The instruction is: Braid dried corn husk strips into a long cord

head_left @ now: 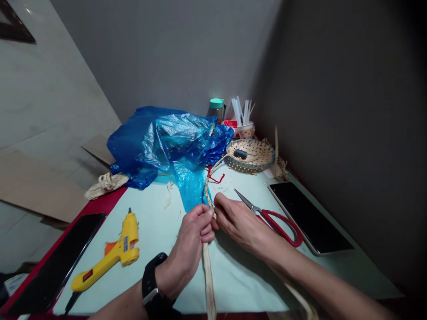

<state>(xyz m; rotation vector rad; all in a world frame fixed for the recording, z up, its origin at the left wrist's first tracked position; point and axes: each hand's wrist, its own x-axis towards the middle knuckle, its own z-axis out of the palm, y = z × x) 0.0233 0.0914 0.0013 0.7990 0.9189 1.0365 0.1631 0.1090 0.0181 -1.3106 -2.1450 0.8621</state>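
Observation:
A braided cord of pale dry fibre [207, 191] runs from the woven basket [251, 155] down to my hands. My left hand [196, 229], with a dark watch on its wrist, pinches the cord's lower end. Right beside it, my right hand [233, 218] is closed on the same braid, its fingertips partly hidden. One loose flat fibre strip [208, 275] hangs from below my left hand to the table's front edge. Another pale strip [298, 298] shows under my right forearm. A red twisted tie [216, 178] lies beside the braid.
Red-handled scissors [282, 226] and a dark tablet [310, 218] lie at right. On the left are a yellow glue gun [125, 249] and a black glossy panel [63, 258]. Behind stand a crumpled blue plastic bag [160, 138], a teal-lidded jar [216, 105] and a cup of white sticks [246, 130].

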